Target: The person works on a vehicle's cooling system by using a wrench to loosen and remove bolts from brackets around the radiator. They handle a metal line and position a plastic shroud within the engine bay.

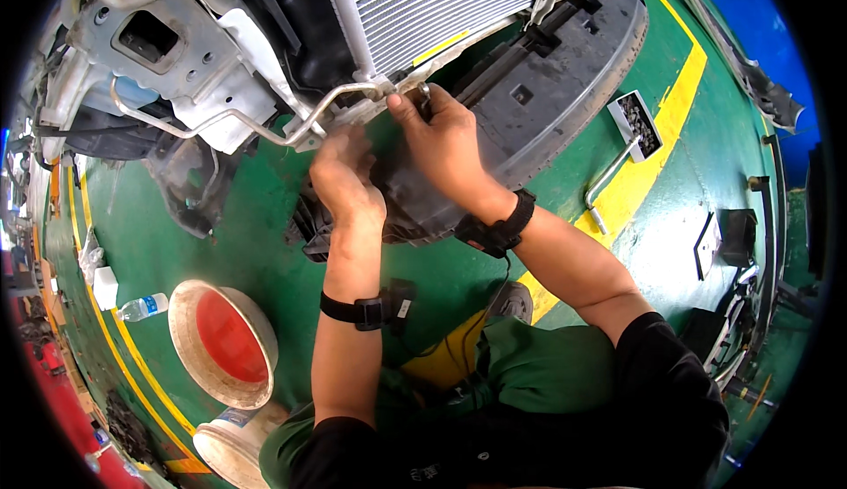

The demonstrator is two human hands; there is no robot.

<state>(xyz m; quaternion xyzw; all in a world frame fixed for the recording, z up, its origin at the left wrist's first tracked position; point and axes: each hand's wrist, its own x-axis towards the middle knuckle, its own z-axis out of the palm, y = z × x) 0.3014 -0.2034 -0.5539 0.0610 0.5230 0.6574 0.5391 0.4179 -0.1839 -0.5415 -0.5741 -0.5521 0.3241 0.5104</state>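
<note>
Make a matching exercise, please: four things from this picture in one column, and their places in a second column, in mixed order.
Things:
1. plastic water bottle
2. tray of small dark parts
3. finned radiator
4. metal pipe

Places:
A. top of the picture, above both hands
B. on the yellow floor stripe, right
C. on the green floor, far left
D. running leftward from the left hand

Pairs: 1-C, 2-B, 3-A, 4-D
</note>
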